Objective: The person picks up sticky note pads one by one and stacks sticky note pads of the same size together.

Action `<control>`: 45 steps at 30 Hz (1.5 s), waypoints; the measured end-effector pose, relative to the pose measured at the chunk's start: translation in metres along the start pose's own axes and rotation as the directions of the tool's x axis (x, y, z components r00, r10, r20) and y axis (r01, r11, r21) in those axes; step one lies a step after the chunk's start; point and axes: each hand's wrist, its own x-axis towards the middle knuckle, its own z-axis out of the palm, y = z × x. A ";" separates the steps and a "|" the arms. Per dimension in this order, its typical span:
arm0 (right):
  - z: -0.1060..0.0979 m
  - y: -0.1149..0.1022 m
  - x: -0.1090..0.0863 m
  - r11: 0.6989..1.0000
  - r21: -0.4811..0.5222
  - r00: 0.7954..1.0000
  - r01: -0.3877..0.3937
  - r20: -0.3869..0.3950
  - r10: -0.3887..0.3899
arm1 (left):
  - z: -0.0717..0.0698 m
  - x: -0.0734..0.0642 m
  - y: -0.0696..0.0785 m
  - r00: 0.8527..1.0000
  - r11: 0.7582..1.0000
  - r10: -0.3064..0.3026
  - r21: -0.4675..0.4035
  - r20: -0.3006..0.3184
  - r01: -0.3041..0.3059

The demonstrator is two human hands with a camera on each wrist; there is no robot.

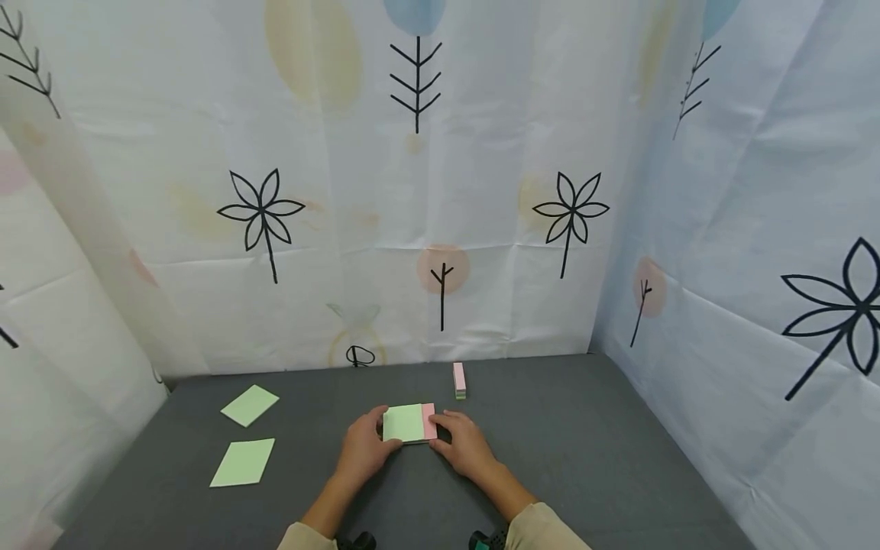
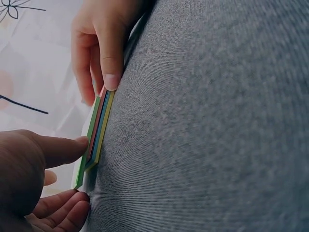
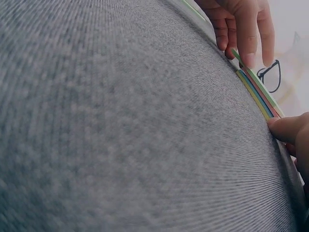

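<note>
A pad of light green sticky notes (image 1: 402, 424) lies on top of a stack, shifted left so that a strip of the pink pad (image 1: 429, 422) shows at its right. Blue and yellow layers lie under the pink in the left wrist view, the yellow layer (image 2: 103, 140) lowest. My left hand (image 1: 364, 449) holds the green pad by its left end, thumb on the near edge. At the other end, my right hand (image 1: 469, 447) grips the lower layers between thumb and fingers. The far fingertips are partly hidden behind the stack.
Two light green square sheets, a farther one (image 1: 250, 405) and a nearer one (image 1: 243, 463), lie on the grey table (image 1: 584, 466) at the left. A narrow pink-topped stack (image 1: 459, 380) stands beyond my right hand. Printed white curtains (image 1: 481, 305) enclose the table's back and sides.
</note>
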 end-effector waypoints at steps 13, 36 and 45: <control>-0.001 -0.002 0.001 0.999 -0.048 0.999 0.007 0.035 -0.006 | 0.002 -0.002 0.006 0.997 0.994 0.076 0.080 0.030 -0.079; -0.004 -0.003 0.003 0.999 -0.033 0.999 0.003 0.037 -0.002 | 0.003 -0.002 0.007 0.988 0.978 0.154 0.141 0.030 -0.156; -0.006 -0.002 0.003 0.998 -0.056 0.999 0.016 0.028 -0.015 | 0.003 0.002 0.006 0.984 0.974 0.168 0.144 0.060 -0.176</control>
